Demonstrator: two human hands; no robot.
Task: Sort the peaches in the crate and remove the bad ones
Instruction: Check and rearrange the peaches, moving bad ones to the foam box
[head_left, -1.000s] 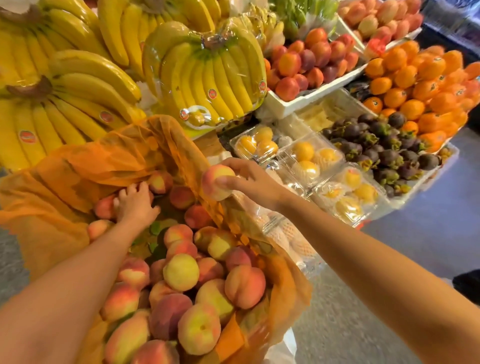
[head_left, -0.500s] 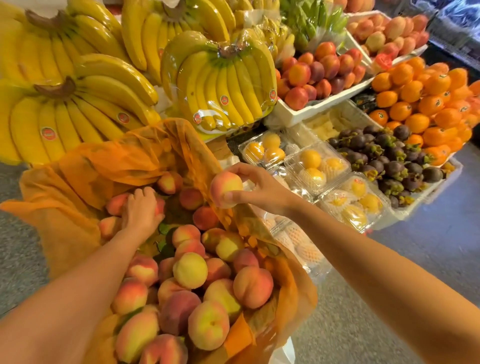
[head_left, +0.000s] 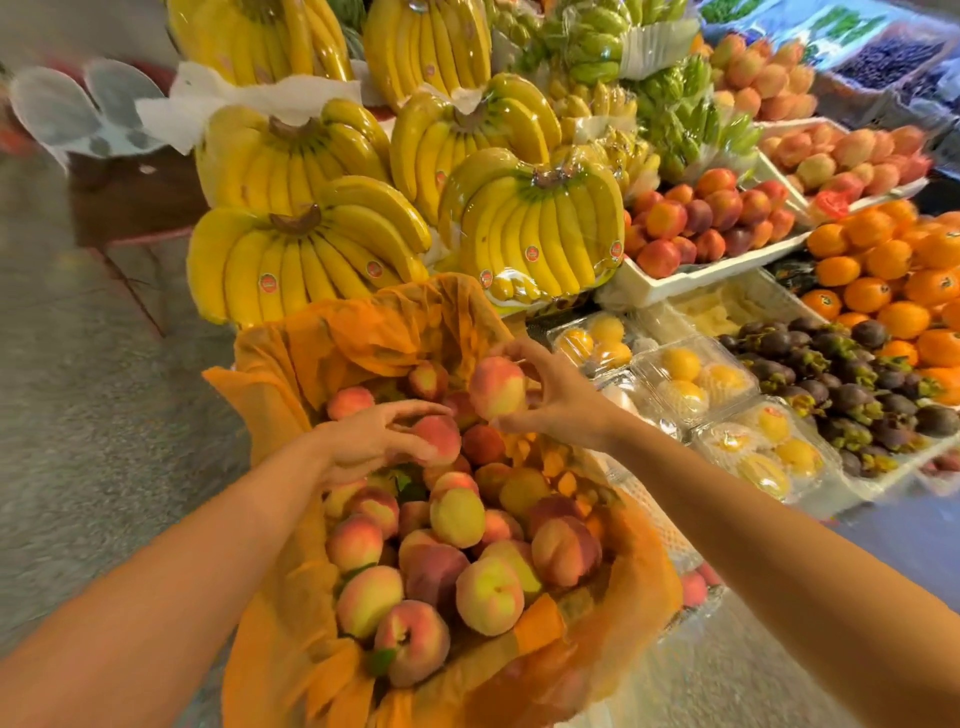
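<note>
both hands have shifted since half a second ago: the left hand (head_left: 374, 441), which lay palm down among the fruit at the far end of the crate (head_left: 270, 415), now sits higher with its fingers curled round a red peach (head_left: 439, 439), and the right hand (head_left: 561, 400) has brought its peach in from the crate's right edge toward the left hand.

the right hand grips a pink-yellow peach (head_left: 496, 387) between thumb and fingertips, held up over the far right corner of the crate. the two held fruits are near each other but apart. the red peach is just above the pile near the crate's far end, close over the peaches (head_left: 467, 519) below it.

the peaches fill the crate from the near edge to the far one, heaped on an orange liner (head_left: 395, 332) that rises over the walls and bunches up at the far edge.

behind the far edge stand bananas (head_left: 535, 234). right of the crate are clear boxes (head_left: 685, 374) of yellow fruit, then mangosteens (head_left: 841, 384) and oranges (head_left: 883, 270). grey floor (head_left: 104, 415) lies to the left.
</note>
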